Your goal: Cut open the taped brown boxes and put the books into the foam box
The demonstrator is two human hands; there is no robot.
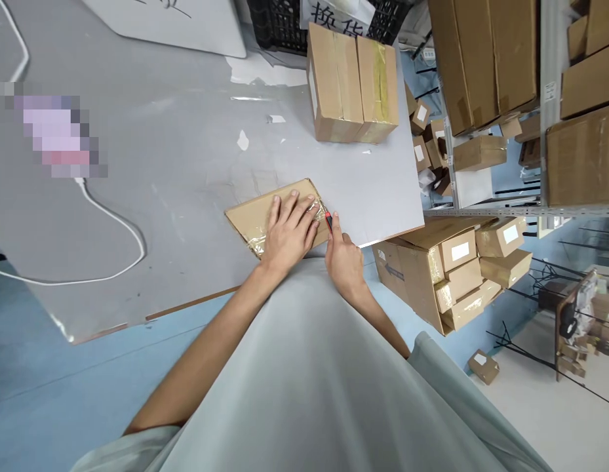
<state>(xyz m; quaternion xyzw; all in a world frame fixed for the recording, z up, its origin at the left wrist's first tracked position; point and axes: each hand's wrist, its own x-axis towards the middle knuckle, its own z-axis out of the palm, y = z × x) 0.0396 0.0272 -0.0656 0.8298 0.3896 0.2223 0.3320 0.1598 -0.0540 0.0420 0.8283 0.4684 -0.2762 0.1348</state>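
A small flat cardboard box with shiny clear tape at its ends lies near the front edge of the grey table. My left hand rests flat on top of it, fingers stretched out. In my right hand is a red and black utility knife, its tip against the box's right end. The index finger lies along the knife. Its blade is too small to make out.
Two taped cartons stand at the back right before a black crate. A white cable loops across the left side. An open carton full of smaller boxes sits right of the table, below shelves of boxes.
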